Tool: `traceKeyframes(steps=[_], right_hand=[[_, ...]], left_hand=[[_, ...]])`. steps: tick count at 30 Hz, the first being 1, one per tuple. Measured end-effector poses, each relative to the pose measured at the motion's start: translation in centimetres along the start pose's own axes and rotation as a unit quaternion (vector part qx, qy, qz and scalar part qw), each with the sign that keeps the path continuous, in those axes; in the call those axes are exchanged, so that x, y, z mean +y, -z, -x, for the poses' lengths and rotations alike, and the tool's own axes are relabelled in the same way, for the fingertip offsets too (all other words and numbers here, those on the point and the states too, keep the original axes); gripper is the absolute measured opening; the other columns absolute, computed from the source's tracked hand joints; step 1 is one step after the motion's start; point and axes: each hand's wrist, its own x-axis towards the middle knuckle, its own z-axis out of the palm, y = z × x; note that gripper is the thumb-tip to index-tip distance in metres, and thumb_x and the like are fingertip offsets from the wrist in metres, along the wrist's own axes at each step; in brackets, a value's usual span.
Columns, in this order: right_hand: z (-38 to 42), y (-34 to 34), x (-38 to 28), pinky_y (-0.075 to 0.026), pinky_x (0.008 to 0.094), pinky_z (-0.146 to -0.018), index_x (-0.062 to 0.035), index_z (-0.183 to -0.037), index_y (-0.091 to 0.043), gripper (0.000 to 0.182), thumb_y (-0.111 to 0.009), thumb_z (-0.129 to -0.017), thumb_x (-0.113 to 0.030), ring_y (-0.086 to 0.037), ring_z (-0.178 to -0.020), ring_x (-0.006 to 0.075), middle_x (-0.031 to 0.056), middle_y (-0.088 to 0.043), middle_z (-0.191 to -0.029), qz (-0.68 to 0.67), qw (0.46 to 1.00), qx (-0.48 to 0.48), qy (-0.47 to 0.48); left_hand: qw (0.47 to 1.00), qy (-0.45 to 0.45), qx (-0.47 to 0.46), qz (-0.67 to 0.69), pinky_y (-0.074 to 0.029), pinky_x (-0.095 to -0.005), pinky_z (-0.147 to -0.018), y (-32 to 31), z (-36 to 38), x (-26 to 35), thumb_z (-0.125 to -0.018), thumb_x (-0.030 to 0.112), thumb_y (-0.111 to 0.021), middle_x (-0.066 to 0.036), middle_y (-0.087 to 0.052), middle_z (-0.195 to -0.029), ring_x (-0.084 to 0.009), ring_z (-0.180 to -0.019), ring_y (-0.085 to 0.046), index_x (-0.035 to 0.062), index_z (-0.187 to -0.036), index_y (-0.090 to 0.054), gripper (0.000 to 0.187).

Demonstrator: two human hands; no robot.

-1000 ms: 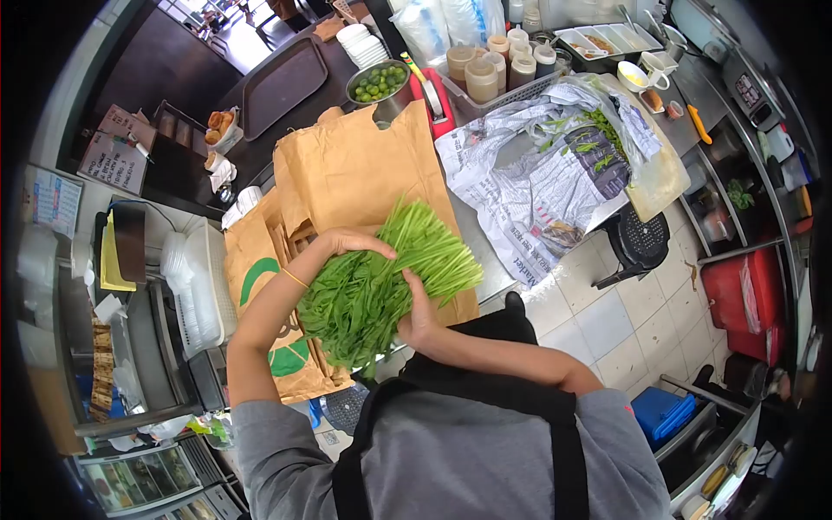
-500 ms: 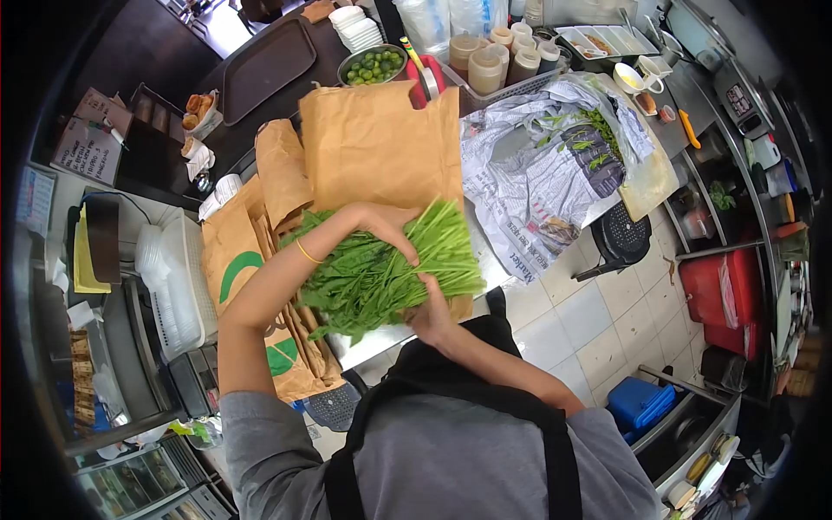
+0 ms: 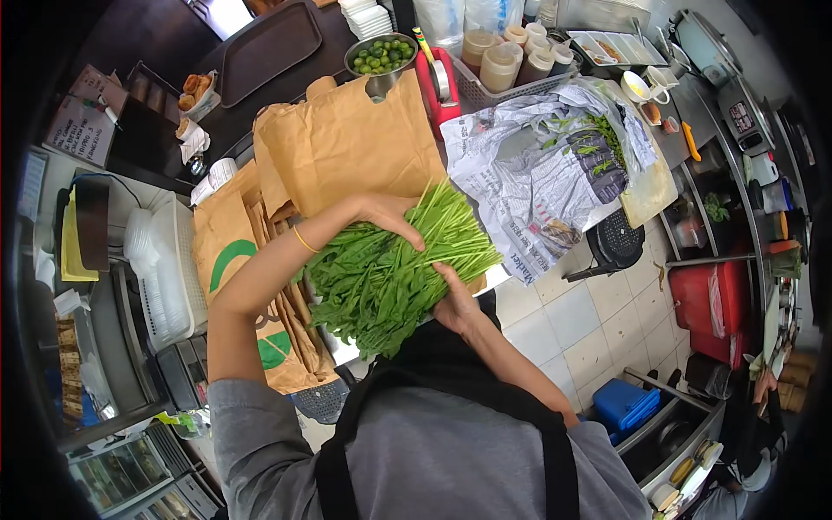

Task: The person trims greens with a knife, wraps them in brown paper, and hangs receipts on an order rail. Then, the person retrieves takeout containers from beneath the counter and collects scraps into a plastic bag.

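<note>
A large bunch of leafy greens (image 3: pixel 373 286) lies between my hands, its leaves to the left and its cut stems to the right. My left hand (image 3: pixel 392 218) wraps over the far side of the stems, the thumb across them. From the near side my right hand (image 3: pixel 454 299) grips the bunch, its thumb on top and its other fingers hidden below. Under and beyond the greens is a flattened brown paper bag (image 3: pixel 355 147). More folded paper bags (image 3: pixel 230 260) lie to the left. Crumpled newspaper (image 3: pixel 511 173) with some loose sprigs (image 3: pixel 602 143) is on the right.
Behind the bags stand a bowl of green limes (image 3: pixel 381 56), a red tape dispenser (image 3: pixel 438 91) and a basket of sauce bottles (image 3: pixel 501 68). A cutting board (image 3: pixel 650 195) lies at the right. A person (image 3: pixel 763 425) is partly visible at the far right edge.
The greens and both my hands have shifted slightly right. The brown paper bag beneath has turned and slid left, uncovering more of the red tape dispenser.
</note>
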Motion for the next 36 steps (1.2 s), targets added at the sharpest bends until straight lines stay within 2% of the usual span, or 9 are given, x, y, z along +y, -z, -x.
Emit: traceKeyframes(steps=[6, 12, 15, 23, 24, 28, 31, 33, 36], right_hand=[[0.1, -0.8, 0.1, -0.027, 0.0441, -0.101, -0.013, -0.134, -0.035, 0.067, -0.058, -0.081, -0.047, -0.036, -0.123, 0.0245, 0.0053, -0.041, -0.134, 0.045, 0.999, 0.008, -0.018], [-1.2, -2.7, -0.8, -0.021, 0.0465, -0.102, -0.0168, -0.131, -0.041, 0.067, -0.055, -0.08, -0.058, -0.039, -0.118, 0.0234, 0.0023, -0.044, -0.132, 0.096, 0.994, 0.016, -0.054], [-1.4, -2.6, -0.3, -0.018, 0.0483, -0.102, -0.0166, -0.128, -0.044, 0.066, -0.057, -0.079, -0.058, -0.039, -0.119, 0.0238, 0.0025, -0.046, -0.13, 0.067, 0.996, 0.029, -0.058], [-1.1, -2.3, -0.4, -0.03, 0.0469, -0.097, -0.0164, -0.127, -0.044, 0.068, -0.062, -0.075, -0.056, -0.044, -0.113, 0.0248, 0.0041, -0.049, -0.125, 0.087, 0.992, 0.053, -0.067], [-1.3, -2.1, -0.3, -0.031, 0.0473, -0.096, -0.0163, -0.127, -0.044, 0.068, -0.062, -0.075, -0.056, -0.044, -0.113, 0.025, 0.0043, -0.049, -0.125, 0.088, 0.993, 0.05, -0.064], [-1.9, -1.3, -0.3, -0.033, 0.0466, -0.094, -0.0166, -0.128, -0.042, 0.068, -0.056, -0.078, -0.06, -0.044, -0.113, 0.0251, 0.0062, -0.049, -0.124, 0.127, 0.987, 0.009, -0.093], [-2.3, -0.7, -0.5, -0.031, 0.0431, -0.096, -0.0158, -0.134, -0.036, 0.067, -0.047, -0.083, -0.059, -0.042, -0.116, 0.0243, 0.0078, -0.045, -0.129, 0.19, 0.977, -0.011, -0.096], [-1.6, -1.3, -1.0, -0.028, 0.0364, -0.1, -0.0149, -0.138, -0.031, 0.061, -0.041, -0.09, -0.05, -0.04, -0.118, 0.021, 0.0074, -0.043, -0.13, 0.241, 0.967, 0.002, -0.085], [-1.4, -0.6, -2.1, -0.023, 0.0414, -0.102, -0.0156, -0.141, -0.026, 0.074, -0.041, -0.084, -0.062, -0.031, -0.124, 0.0219, 0.0102, -0.037, -0.134, 0.309, 0.942, -0.014, -0.132]], left_hand=[[0.994, 0.039, -0.02, -0.101, -0.04, -0.0314, -0.095, 1.3, -1.0, 1.7, -0.065, 0.033, -0.075, -0.016, -0.048, -0.127, -0.0221, -0.113, -0.049, -0.0012, -0.134, -0.029, 0.09], [0.997, 0.05, -0.052, -0.016, -0.043, -0.0325, -0.091, 3.0, -3.2, -3.8, -0.064, 0.032, -0.075, -0.018, -0.051, -0.123, -0.0237, -0.109, -0.052, -0.0012, -0.131, -0.034, 0.086], [0.985, 0.027, 0.014, -0.17, -0.044, -0.0333, -0.091, 3.2, -2.9, -3.2, -0.062, 0.032, -0.076, -0.019, -0.052, -0.121, -0.0264, -0.108, -0.053, -0.0037, -0.13, -0.035, 0.087], [0.959, -0.042, 0.165, -0.225, -0.026, -0.0385, -0.106, 0.4, 0.8, -2.2, -0.057, 0.042, -0.079, -0.026, -0.03, -0.137, -0.0348, -0.128, -0.03, -0.0017, -0.138, -0.021, 0.109], [0.949, -0.061, 0.188, -0.244, -0.024, -0.0416, -0.107, -0.7, 1.7, -1.8, -0.056, 0.044, -0.079, -0.027, -0.028, -0.138, -0.0364, -0.129, -0.028, -0.0011, -0.139, -0.018, 0.113], [0.822, 0.155, 0.299, -0.459, -0.013, -0.0656, -0.101, -8.2, 2.7, 2.6, -0.043, 0.043, -0.083, -0.027, -0.02, -0.142, -0.044, -0.132, -0.016, -0.0026, -0.139, -0.019, 0.124], [0.763, 0.148, 0.402, -0.483, -0.013, -0.064, -0.102, -12.6, 0.7, 1.5, -0.04, 0.035, -0.083, -0.027, -0.022, -0.141, -0.0424, -0.132, -0.018, 0.0009, -0.139, -0.021, 0.122], [0.732, 0.15, 0.482, -0.458, -0.015, -0.0611, -0.103, -14.0, -1.0, 0.8, -0.048, 0.024, -0.079, -0.023, -0.024, -0.142, -0.0394, -0.132, -0.02, 0.0034, -0.139, -0.025, 0.108], [0.67, 0.144, 0.568, -0.455, -0.017, -0.0566, -0.104, -14.5, -2.7, -1.1, -0.058, 0.015, -0.072, -0.017, -0.026, -0.142, -0.0354, -0.133, -0.022, 0.0047, -0.138, -0.028, 0.092]])
